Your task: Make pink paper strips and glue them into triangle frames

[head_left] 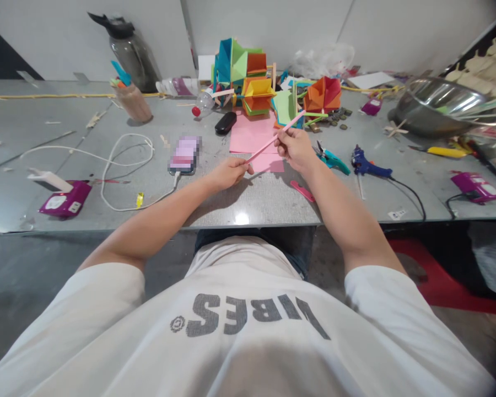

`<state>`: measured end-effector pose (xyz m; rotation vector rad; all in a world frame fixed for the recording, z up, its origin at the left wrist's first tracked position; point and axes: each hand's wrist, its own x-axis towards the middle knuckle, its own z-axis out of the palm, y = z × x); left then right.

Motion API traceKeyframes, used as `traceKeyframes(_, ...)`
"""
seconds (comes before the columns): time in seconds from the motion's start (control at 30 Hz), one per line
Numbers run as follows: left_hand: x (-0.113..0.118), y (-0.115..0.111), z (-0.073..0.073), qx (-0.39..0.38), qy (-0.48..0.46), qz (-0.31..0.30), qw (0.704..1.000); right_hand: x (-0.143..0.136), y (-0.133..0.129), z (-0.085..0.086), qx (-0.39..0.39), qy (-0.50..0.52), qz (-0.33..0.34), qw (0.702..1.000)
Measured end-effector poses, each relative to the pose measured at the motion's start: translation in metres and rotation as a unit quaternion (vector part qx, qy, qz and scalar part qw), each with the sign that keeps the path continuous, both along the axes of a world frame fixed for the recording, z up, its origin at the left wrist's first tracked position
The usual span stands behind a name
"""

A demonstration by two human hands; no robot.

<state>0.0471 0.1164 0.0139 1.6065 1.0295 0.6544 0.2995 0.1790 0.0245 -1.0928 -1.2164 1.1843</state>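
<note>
Two hands are pinching a pink strip [262, 149], left hand [230, 173] at one end, right hand [296, 148] partway along; pink paper [248, 132] is lying just beyond the grips. I'm judging this a steadying hold, any shift calling for light fingertips.

Phone [184, 153] left of paper [244, 135]

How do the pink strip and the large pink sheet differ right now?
Shape: the pink strip is long and narrow, while the large pink sheet is broad.
Pose: the pink strip slants between the left hand and right hand; the large pink sheet lies flat on the table, unheld.
Shared: both are light pink.
</note>
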Motion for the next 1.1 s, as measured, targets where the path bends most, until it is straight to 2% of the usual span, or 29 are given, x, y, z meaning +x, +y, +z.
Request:
traceKeyframes(0.3, -0.002, 0.008, -0.008, 0.018, 0.034, 0.016, 0.999, 0.0, -0.002, -0.001, -0.001, -0.086, -0.073, 0.994)
traceKeyframes(0.47, -0.003, 0.007, -0.005, 0.09, 0.094, 0.059, 0.99, 0.006, 0.003, -0.001, 0.01, -0.104, -0.138, 0.985)
traceKeyframes(0.57, -0.004, 0.007, -0.003, 0.118, 0.117, 0.07, 0.984, 0.012, 0.008, -0.005, 0.02, -0.104, -0.131, 0.986)
traceKeyframes(0.67, -0.004, 0.008, -0.004, 0.116, 0.115, 0.075, 0.984, 0.016, 0.011, -0.005, 0.063, -0.11, -0.137, 0.982)
traceKeyframes(0.77, -0.004, 0.011, -0.007, 0.109, 0.09, 0.082, 0.987, 0.024, 0.01, 0.011, 0.129, -0.114, -0.179, 0.969)
traceKeyframes(0.87, -0.004, 0.013, -0.011, 0.094, 0.069, 0.092, 0.989, 0.053, -0.001, 0.04, 0.179, -0.129, -0.229, 0.948)
traceKeyframes(0.93, -0.004, 0.014, -0.012, 0.083, 0.062, 0.102, 0.989, 0.089, -0.018, 0.057, 0.175, -0.203, -0.253, 0.93)
traceKeyframes(1.0, -0.003, 0.014, -0.012, 0.076, 0.049, 0.112, 0.99, 0.135, -0.04, 0.064, 0.129, -0.347, -0.272, 0.889)
traceKeyframes(1.03, -0.003, 0.014, -0.011, 0.073, 0.039, 0.115, 0.99, 0.159, -0.052, 0.063, 0.105, -0.437, -0.265, 0.853)
traceKeyframes(1.1, -0.002, 0.014, -0.01, 0.069, 0.019, 0.124, 0.99, 0.204, -0.077, 0.055, 0.018, -0.618, -0.251, 0.745)
